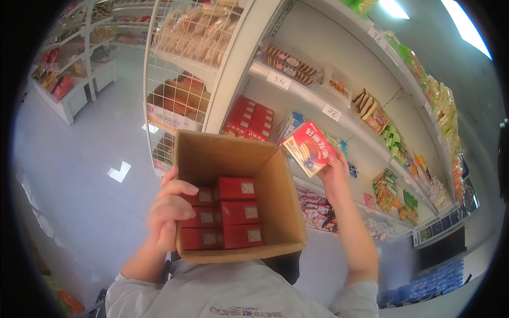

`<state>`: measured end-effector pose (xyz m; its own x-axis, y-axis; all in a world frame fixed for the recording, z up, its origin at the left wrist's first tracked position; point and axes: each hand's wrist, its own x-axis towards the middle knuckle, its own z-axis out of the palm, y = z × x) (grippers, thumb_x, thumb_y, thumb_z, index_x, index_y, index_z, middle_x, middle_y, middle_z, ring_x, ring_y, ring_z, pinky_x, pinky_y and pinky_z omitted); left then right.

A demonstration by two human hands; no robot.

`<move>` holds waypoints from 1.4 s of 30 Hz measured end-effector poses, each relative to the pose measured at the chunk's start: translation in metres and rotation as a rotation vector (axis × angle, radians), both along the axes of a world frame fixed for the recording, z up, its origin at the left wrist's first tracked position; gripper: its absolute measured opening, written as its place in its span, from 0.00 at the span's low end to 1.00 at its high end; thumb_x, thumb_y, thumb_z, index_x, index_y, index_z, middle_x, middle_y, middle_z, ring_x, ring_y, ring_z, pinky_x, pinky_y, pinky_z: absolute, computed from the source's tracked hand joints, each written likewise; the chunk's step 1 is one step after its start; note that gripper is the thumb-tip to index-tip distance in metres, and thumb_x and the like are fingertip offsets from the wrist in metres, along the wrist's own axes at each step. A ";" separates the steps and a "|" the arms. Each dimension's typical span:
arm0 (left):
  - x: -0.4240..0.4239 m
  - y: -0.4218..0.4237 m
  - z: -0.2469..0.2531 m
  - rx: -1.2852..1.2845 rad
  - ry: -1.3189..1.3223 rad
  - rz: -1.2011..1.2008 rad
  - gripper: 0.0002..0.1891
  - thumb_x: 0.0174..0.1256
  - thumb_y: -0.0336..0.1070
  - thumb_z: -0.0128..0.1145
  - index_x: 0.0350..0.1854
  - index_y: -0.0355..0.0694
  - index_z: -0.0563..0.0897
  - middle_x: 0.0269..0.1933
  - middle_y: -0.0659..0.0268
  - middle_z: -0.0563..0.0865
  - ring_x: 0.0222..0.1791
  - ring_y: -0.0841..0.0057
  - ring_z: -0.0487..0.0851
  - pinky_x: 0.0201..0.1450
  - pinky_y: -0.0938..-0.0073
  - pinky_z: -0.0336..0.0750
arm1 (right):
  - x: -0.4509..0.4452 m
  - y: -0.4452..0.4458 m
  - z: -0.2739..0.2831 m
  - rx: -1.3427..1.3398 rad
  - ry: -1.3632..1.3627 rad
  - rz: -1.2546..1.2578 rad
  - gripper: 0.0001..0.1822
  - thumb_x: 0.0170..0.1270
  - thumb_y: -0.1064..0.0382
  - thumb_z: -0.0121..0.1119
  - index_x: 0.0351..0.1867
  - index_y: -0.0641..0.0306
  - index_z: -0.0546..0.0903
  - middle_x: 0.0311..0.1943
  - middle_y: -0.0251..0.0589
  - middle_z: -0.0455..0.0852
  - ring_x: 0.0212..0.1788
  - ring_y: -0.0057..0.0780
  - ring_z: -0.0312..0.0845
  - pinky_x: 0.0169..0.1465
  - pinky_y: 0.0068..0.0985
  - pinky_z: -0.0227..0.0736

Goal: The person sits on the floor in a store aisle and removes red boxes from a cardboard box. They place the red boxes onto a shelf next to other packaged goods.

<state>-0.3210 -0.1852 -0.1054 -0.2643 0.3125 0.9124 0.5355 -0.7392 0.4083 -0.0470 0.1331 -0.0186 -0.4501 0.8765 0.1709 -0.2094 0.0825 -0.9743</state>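
My left hand (pixel 169 210) grips the left wall of an open cardboard box (pixel 280 198), fingers curled over its edge, against my body. Inside, several red snack boxes (pixel 239 212) stand in two columns on the left, each with a pale label patch; bare cardboard shows to their right. In my right hand (pixel 336 173) is a red and cream snack box (pixel 309 148) with printed writing and a food picture, tilted, held by its lower right corner in front of the shelf. Behind the cardboard box, more red snack boxes (pixel 249 118) are stacked on a shelf.
White shelving (pixel 294 89) with handwritten price cards holds packaged snacks. A wire side rack (pixel 179 79) with bagged goods stands at the left end. Farther left are more shelves (pixel 75 87) across a shiny floor (pixel 99 147). Blue stacked packs (pixel 431 280) lie at lower right.
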 end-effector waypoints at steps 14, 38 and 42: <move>-0.017 -0.003 -0.012 -0.038 0.079 -0.043 0.08 0.82 0.43 0.50 0.40 0.55 0.79 0.30 0.78 0.81 0.48 0.70 0.82 0.88 0.38 0.50 | -0.177 0.256 -0.174 0.464 -0.300 -0.208 0.27 0.76 0.63 0.72 0.71 0.65 0.75 0.57 0.46 0.87 0.54 0.34 0.90 0.50 0.33 0.88; -0.017 0.089 -0.008 0.343 -0.222 0.276 0.13 0.83 0.53 0.51 0.41 0.54 0.80 0.31 0.76 0.77 0.44 0.70 0.78 0.75 0.43 0.59 | -0.324 0.344 -0.154 1.276 -0.490 -0.469 0.23 0.73 0.56 0.70 0.65 0.63 0.85 0.59 0.61 0.90 0.62 0.63 0.87 0.64 0.52 0.83; -0.014 0.088 -0.012 0.370 -0.216 0.203 0.11 0.82 0.50 0.50 0.40 0.55 0.80 0.29 0.76 0.76 0.44 0.71 0.77 0.78 0.45 0.57 | -0.289 0.285 -0.143 1.038 -0.792 -0.209 0.23 0.74 0.59 0.68 0.68 0.59 0.84 0.54 0.56 0.92 0.55 0.59 0.90 0.57 0.50 0.86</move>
<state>-0.3346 -0.0969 -0.1174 -0.4827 -0.1005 0.8700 0.6156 -0.7455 0.2554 -0.3358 0.4185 -0.1612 -0.6114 0.5634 0.5556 0.4913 0.8207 -0.2917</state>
